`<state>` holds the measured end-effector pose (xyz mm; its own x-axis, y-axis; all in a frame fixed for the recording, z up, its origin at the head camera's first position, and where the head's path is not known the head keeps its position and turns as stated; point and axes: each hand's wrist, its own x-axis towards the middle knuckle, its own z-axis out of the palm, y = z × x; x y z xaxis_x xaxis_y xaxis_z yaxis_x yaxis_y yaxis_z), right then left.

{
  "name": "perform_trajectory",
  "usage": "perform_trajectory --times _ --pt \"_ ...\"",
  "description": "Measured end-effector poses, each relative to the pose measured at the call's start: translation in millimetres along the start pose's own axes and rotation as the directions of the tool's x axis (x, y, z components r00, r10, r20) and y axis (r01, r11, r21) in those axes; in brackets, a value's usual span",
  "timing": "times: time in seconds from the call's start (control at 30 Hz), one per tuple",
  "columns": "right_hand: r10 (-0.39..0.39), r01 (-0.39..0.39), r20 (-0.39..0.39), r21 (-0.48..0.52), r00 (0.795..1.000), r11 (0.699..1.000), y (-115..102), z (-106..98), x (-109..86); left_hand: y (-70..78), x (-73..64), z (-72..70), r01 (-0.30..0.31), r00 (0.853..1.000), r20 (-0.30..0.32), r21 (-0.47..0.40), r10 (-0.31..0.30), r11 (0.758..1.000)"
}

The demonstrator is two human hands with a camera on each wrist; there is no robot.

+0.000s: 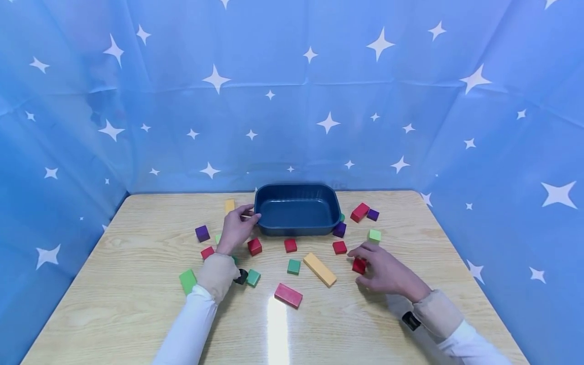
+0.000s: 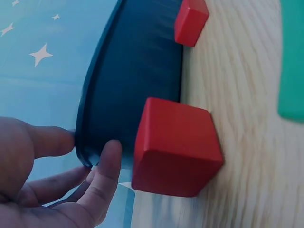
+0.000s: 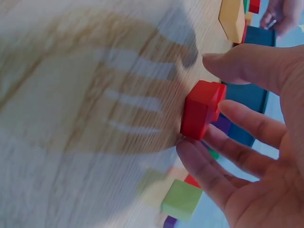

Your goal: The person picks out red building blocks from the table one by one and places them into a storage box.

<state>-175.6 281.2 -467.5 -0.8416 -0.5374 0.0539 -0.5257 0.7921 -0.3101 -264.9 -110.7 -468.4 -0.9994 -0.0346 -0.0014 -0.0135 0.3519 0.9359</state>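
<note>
My left hand [image 1: 237, 229] holds the left end of a dark blue plastic bin [image 1: 298, 230], its thumb and fingers on either side of the rim in the left wrist view. Close to those fingers sits a red cube [image 2: 175, 147], with a smaller-looking red block [image 2: 191, 23] farther along the bin wall. On the right, my right hand [image 1: 383, 268] reaches around a red block [image 3: 198, 110] on the table. Its fingertips are right at the block, while the thumb stands apart from it. Inside, the bin shows only its bare bottom.
Across the wooden table [image 1: 137, 284] lie several blocks, among them a yellow bar [image 1: 320, 269], a pink-red bar [image 1: 288, 295], a green cube [image 1: 294, 266] and a light green cube [image 1: 374, 235]. Purple cubes [image 1: 202, 233] lie on both sides. A blue star-patterned curtain [image 1: 292, 111] borders the table.
</note>
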Motion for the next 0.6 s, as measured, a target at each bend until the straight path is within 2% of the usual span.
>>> perform_trajectory --times 0.27,0.6 --pt "-0.020 0.020 0.027 0.000 0.999 1.000 -3.8 1.6 2.6 6.2 -0.8 -2.2 0.053 0.999 -0.004 -0.087 -0.054 0.995" --pt "-0.049 0.049 0.002 0.000 0.999 0.999 -6.5 0.4 4.7 11.4 -0.2 -2.2 0.116 0.993 0.008 -0.169 -0.116 0.979"
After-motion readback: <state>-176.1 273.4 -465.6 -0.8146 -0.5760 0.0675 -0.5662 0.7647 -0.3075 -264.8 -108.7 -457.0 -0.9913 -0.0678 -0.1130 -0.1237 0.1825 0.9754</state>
